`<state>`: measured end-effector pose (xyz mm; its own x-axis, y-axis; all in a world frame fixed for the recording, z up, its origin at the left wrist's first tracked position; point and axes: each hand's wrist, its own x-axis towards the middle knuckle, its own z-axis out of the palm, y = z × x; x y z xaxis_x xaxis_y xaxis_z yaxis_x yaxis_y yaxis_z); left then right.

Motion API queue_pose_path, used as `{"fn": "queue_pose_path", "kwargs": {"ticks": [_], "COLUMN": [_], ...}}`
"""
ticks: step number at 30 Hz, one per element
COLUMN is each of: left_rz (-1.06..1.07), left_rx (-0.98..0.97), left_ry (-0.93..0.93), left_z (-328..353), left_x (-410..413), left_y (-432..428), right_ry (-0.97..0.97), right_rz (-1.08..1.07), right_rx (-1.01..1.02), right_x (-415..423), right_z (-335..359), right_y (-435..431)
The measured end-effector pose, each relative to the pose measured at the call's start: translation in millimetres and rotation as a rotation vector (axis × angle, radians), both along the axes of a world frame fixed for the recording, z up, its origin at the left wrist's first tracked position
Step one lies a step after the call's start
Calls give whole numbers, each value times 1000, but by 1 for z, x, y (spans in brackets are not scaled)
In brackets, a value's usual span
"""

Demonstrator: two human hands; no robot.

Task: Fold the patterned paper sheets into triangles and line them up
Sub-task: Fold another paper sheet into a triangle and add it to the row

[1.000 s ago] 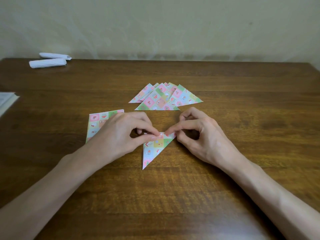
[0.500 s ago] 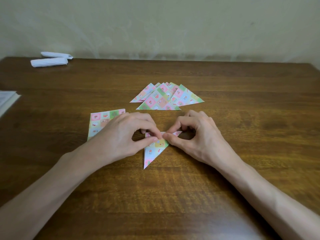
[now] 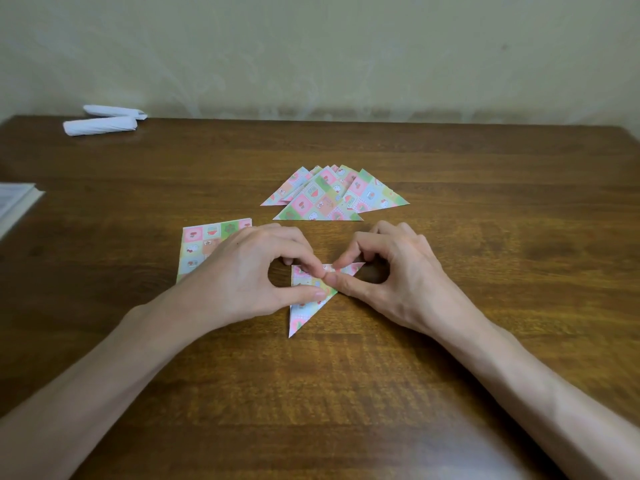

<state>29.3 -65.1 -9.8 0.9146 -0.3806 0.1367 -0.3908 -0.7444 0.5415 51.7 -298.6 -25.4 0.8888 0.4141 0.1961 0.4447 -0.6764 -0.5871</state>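
A folded patterned paper triangle lies at the middle of the wooden table, its sharp tip pointing toward me. My left hand pinches its top edge between thumb and forefinger. My right hand pinches the same edge from the right, fingertips almost meeting. Behind them, several finished patterned triangles overlap in a fanned row. An unfolded patterned sheet stack lies to the left, partly hidden under my left hand.
Two rolled white papers lie at the far left corner by the wall. A white book or pad sticks in from the left edge. Bare wood shows to the right and in front of my arms.
My right thumb and forefinger have curled in and closed on the triangle's top edge, moving left toward my left fingertips. The triangle itself has barely shifted.
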Motion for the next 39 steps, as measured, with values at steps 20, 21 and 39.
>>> {"fn": "queue_pose_path", "kwargs": {"ticks": [20, 21, 39], "left_rz": [-73, -75, -93], "left_rx": [53, 54, 59], "left_ry": [143, 149, 179], "left_z": [9, 10, 15], "left_x": [2, 2, -1], "left_y": [9, 9, 7], "right_ry": [26, 30, -13], "right_rz": [22, 25, 8], "right_rx": [-73, -75, -167], "right_x": [-4, -4, -11], "right_z": [4, 4, 2], "right_y": [-1, -1, 5]}}
